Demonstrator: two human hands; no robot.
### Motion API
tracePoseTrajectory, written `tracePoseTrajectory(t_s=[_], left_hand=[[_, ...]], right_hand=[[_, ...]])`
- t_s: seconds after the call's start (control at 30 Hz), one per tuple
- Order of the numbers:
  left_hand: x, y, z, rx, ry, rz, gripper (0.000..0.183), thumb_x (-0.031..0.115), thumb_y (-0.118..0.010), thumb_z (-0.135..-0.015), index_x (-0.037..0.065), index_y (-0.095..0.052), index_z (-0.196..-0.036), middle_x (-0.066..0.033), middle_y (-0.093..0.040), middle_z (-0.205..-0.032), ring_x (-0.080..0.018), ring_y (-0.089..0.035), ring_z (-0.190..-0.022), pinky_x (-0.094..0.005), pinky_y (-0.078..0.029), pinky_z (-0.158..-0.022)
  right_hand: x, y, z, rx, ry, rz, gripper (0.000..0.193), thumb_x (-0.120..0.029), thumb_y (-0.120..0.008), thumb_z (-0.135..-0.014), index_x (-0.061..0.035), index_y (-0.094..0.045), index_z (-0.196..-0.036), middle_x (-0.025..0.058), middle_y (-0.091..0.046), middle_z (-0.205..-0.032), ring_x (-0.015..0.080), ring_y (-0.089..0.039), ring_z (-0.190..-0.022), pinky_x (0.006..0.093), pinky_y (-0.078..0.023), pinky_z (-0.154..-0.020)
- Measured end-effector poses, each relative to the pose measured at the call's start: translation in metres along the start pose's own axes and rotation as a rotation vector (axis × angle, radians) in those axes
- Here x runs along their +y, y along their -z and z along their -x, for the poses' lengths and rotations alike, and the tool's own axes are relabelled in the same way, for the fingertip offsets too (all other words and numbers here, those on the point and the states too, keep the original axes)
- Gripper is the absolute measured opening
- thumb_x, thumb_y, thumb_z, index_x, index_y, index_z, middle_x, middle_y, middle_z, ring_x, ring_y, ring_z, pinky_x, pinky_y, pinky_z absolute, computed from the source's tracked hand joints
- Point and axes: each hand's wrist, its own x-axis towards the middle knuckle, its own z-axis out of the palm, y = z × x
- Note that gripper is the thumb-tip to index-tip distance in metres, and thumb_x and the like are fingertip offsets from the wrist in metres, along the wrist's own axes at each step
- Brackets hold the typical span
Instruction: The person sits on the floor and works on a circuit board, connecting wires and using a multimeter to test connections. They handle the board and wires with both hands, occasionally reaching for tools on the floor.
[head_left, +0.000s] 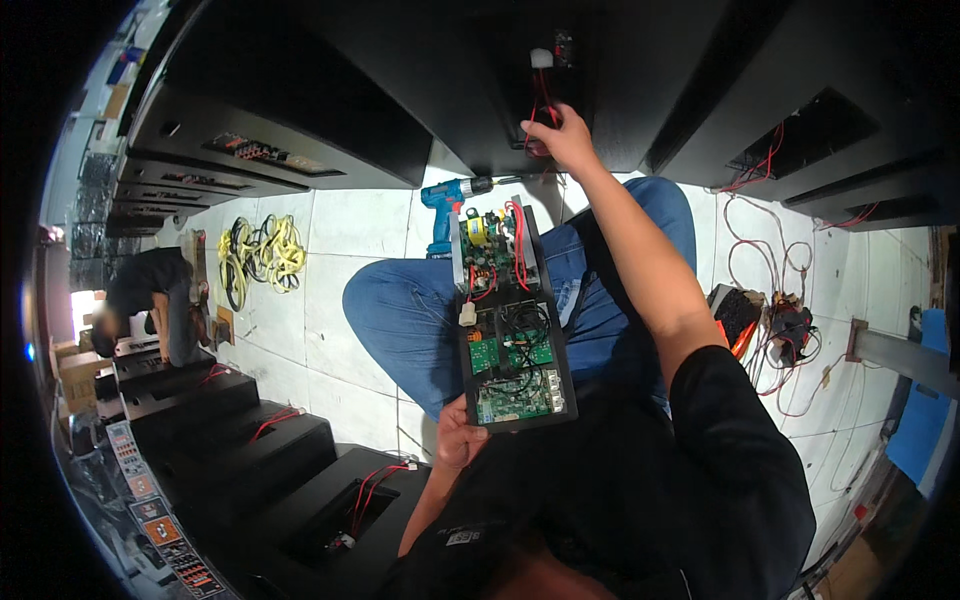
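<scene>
1. The left hand (460,435) grips the near left corner of a black circuit-board panel (512,355), which lies lengthwise over the seated person's lap, boards facing up.
2. The right hand (567,142) reaches to red wires (546,88) at a black cabinet (455,85); shadow makes it hard to tell whether its fingers close on them.
3. Held at one corner, the panel could tip or slide off the jeans (400,305) if a leg shifted.
4. A hard tug could strain the wires or their white connector (541,59).
5. A blue drill (440,205), beside the panel's far end, could knock exposed components if bumped.
</scene>
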Motion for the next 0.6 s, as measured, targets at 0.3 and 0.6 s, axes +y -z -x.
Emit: tracePoseTrajectory(t_s=[0.3,0.6], left_hand=[[0.0,0.009,-0.049,-0.011,0.074,-0.04,0.067,-0.006,-0.057,-0.064,-0.015,-0.044,-0.128,-0.0219,-0.058,-0.124,-0.0311,-0.057,-0.116,-0.041,-0.041,-0.104],[-0.003,0.026,-0.119,-0.206,0.115,0.055,0.065,-0.005,-0.066,-0.069,-0.011,-0.043,-0.13,-0.0181,-0.059,-0.123,-0.0271,-0.058,-0.115,-0.0396,-0.041,-0.104]], right_hand=[[-0.043,0.064,0.042,-0.369,-0.197,-0.057,0.026,-0.013,-0.066,-0.085,-0.0011,-0.063,-0.108,0.0031,-0.063,-0.073,0.0101,-0.052,-0.049,0.0249,-0.041,-0.045],[-0.105,0.154,0.06,0.025,0.628,0.786,0.024,-0.016,-0.064,-0.086,-0.0052,-0.067,-0.108,0.014,-0.068,-0.088,0.0291,-0.062,-0.068,0.0362,-0.05,-0.068]])
